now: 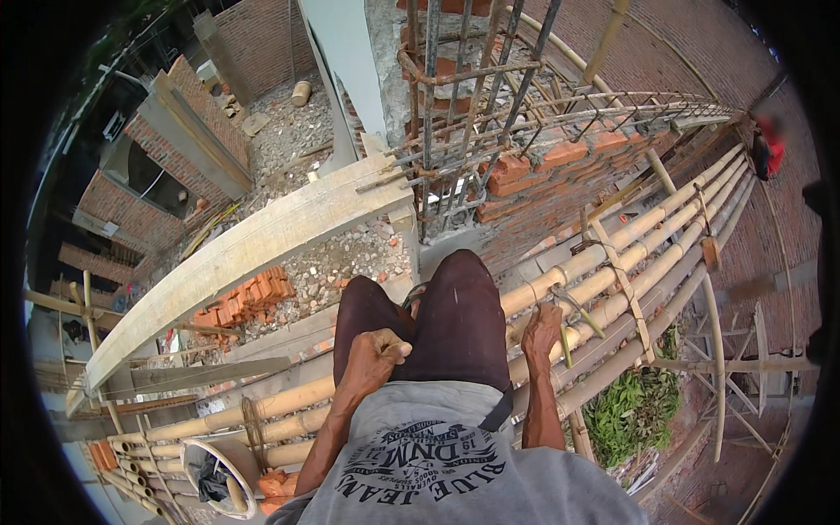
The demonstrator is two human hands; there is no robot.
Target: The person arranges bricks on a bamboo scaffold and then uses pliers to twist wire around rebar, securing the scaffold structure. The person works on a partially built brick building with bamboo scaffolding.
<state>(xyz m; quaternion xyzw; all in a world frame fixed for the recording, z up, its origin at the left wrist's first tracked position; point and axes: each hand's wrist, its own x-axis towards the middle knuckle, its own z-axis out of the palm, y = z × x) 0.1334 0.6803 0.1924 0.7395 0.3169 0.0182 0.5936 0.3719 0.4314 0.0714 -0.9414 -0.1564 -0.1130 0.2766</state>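
Note:
My left hand [378,357] is curled closed above my left thigh, thumb side showing; whatever its fingers hold, if anything, is hidden. Beside my right thigh, my right hand [542,329] is closed at the bamboo poles [630,234], its fingertips out of sight. A pair of pincers [577,311] with greenish handles lies on the poles just right of that hand. Ahead of my knees stands a column cage of steel rebar [429,105]. A long wooden board [245,232] reaches from it toward the left.
A brick wall [560,166] runs right from the column, with rebar above it. At lower left, a bucket [188,455] holds dark material. Stacked bricks [245,299] and rubble [302,131] lie below. A person in red [770,144] is at far right, above leafy plants [634,411].

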